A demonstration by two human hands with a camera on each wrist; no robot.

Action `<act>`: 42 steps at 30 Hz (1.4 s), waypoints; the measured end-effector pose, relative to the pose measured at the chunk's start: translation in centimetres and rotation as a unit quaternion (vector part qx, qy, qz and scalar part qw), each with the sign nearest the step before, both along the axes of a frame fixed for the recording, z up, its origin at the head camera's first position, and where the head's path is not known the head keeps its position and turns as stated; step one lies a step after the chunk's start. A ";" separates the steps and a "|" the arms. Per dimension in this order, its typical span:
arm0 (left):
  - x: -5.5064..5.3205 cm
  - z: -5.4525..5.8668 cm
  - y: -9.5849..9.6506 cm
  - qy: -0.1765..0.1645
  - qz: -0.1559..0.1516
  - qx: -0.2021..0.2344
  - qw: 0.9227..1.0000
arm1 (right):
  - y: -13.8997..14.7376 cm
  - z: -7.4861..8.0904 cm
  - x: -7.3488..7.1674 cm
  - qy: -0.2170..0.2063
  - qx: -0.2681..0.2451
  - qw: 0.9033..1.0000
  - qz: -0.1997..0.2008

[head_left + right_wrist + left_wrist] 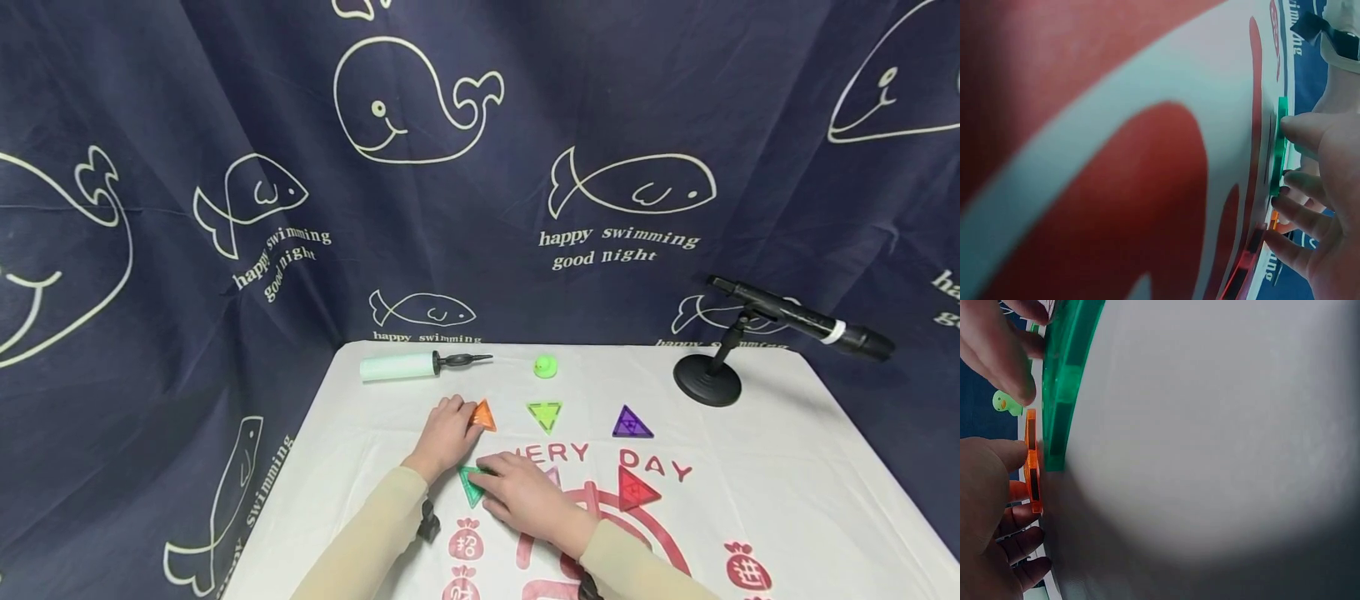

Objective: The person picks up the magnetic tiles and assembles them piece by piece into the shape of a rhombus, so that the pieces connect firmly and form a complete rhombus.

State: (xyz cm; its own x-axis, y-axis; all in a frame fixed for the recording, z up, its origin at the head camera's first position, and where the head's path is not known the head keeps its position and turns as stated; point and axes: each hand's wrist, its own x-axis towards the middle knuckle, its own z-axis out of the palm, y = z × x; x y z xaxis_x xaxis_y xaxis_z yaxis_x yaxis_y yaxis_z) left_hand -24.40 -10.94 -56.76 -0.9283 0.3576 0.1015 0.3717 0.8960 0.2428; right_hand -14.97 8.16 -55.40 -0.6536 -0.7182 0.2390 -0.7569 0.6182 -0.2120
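Head view shows me a big dark blue curtain (480,221) with white fish and whales on it. In front of it is a table (795,450) with a white cloth that has red words and shapes. Two cream sleeves (375,533) reach over the table. A black microphone (802,318) leans on its round stand at the back right. Over at the back left lies a pale green pump (401,367) with a black tip. The person's left hand (446,429) pinches an orange triangle (486,416), with the thumb on one side and fingers on the other. The right hand (528,500) holds a green triangle (472,490) by its edge, closer to the person than the orange one. A red triangle (636,490) lies to the right of that hand. Farther back are a purple triangle (632,424) and a lime triangle (545,417). A pale purple piece (553,476) peeks out behind the right hand, mostly hidden. Smallest is a little green duck (545,367) near the back edge.
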 end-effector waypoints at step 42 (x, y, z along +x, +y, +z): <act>-0.1 0.8 0.7 -0.030 0.025 0.068 0.997 | -1.1 -0.6 0.1 0.054 -0.006 0.998 -0.037</act>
